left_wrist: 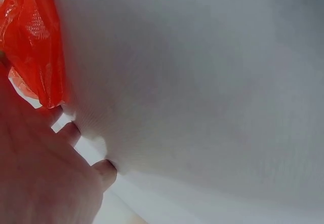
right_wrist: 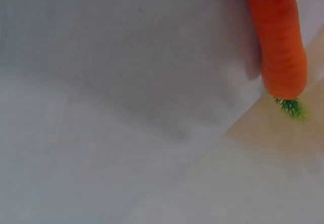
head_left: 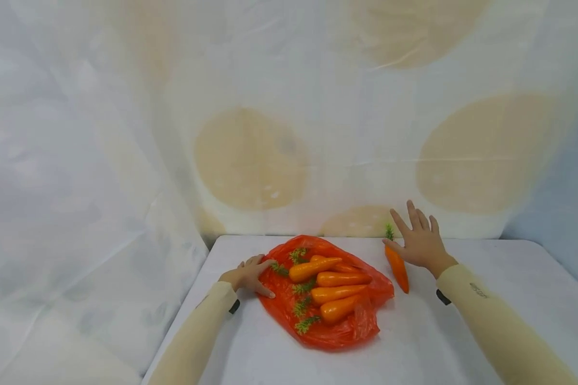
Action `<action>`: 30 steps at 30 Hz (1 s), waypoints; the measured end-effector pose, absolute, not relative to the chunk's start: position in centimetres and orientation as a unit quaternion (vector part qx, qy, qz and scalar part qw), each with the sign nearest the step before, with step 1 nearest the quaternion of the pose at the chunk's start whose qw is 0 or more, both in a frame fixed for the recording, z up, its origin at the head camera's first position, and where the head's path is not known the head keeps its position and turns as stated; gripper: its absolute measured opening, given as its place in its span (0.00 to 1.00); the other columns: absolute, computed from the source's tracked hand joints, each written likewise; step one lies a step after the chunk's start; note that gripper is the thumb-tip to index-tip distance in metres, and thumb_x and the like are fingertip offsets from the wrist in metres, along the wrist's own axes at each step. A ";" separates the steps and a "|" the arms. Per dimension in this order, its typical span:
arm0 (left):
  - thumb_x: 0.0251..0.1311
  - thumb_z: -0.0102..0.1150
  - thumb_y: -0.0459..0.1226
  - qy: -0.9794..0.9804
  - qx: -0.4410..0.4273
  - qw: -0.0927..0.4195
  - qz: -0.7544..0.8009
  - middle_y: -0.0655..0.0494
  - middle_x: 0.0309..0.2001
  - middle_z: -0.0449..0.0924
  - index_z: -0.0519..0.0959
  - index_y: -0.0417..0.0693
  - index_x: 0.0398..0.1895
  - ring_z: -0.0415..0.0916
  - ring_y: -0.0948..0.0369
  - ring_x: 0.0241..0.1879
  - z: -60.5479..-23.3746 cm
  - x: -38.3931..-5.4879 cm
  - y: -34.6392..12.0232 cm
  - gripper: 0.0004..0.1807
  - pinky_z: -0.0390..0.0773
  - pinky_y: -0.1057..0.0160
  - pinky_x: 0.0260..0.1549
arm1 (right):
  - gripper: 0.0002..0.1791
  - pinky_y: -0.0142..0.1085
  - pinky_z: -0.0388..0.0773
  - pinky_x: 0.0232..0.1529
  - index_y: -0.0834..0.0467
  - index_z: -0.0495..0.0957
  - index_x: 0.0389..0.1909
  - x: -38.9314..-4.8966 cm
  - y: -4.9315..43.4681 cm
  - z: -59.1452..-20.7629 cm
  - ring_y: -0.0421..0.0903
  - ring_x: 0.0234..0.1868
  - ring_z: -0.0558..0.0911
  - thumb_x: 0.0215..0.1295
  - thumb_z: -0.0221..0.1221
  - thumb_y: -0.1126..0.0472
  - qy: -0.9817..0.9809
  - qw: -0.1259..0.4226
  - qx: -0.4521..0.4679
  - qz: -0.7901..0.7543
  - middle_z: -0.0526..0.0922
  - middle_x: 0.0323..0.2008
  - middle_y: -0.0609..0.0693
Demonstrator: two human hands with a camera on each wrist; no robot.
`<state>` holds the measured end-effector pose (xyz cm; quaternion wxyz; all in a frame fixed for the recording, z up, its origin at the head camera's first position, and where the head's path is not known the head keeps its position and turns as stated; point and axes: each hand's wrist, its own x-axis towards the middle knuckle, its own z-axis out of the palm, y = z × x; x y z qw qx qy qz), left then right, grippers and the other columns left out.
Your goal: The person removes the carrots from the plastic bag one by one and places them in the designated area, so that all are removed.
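Observation:
A red plastic bag point(head_left: 327, 342) lies spread on the white table, with several orange carrots point(head_left: 339, 279) with green leafy tops on it. My left hand point(head_left: 251, 275) rests at the bag's left edge, thumb spread over the plastic. In the left wrist view its fingertips point(left_wrist: 105, 173) touch the table beside the red plastic. Right of the bag a single carrot point(head_left: 397, 269) lies on the table, leafy top toward the back. My right hand point(head_left: 421, 245) is spread just beside and partly over that carrot, fingers straight, gripping nothing. The right wrist view shows the carrot point(right_wrist: 282, 57) but no fingers.
The white table point(head_left: 501, 289) extends to the right of the single carrot. Behind it hangs a pale curtain point(head_left: 356, 133) with large tan circles, and another pale sheet point(head_left: 77, 214) hangs along the left side.

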<state>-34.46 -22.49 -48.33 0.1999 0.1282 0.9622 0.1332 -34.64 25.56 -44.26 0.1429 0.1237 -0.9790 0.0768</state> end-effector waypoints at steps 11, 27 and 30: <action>0.43 0.70 0.65 0.961 0.142 0.197 0.131 0.50 0.79 0.43 0.56 0.69 0.76 0.40 0.46 0.78 -48.8 -34.1 -22.5 0.55 0.42 0.35 0.73 | 0.48 0.70 0.39 0.70 0.47 0.47 0.79 -34.4 21.9 -45.4 0.68 0.73 0.51 0.65 0.52 0.31 -0.968 0.147 0.189 0.079 0.37 0.79 0.64; 0.43 0.71 0.65 0.963 0.138 0.195 0.124 0.49 0.79 0.43 0.56 0.68 0.76 0.41 0.45 0.77 -48.2 -34.4 -22.6 0.56 0.42 0.35 0.73 | 0.46 0.69 0.43 0.70 0.49 0.50 0.78 -34.3 19.1 -45.5 0.68 0.74 0.53 0.66 0.53 0.33 -0.956 0.150 0.244 0.070 0.41 0.78 0.64; 0.41 0.71 0.65 0.962 0.132 0.197 0.132 0.50 0.79 0.43 0.56 0.70 0.76 0.41 0.45 0.77 -48.3 -34.5 -22.8 0.56 0.42 0.36 0.74 | 0.46 0.69 0.44 0.71 0.47 0.50 0.78 -34.6 18.4 -45.6 0.66 0.75 0.51 0.65 0.52 0.32 -0.956 0.143 0.247 0.068 0.40 0.79 0.63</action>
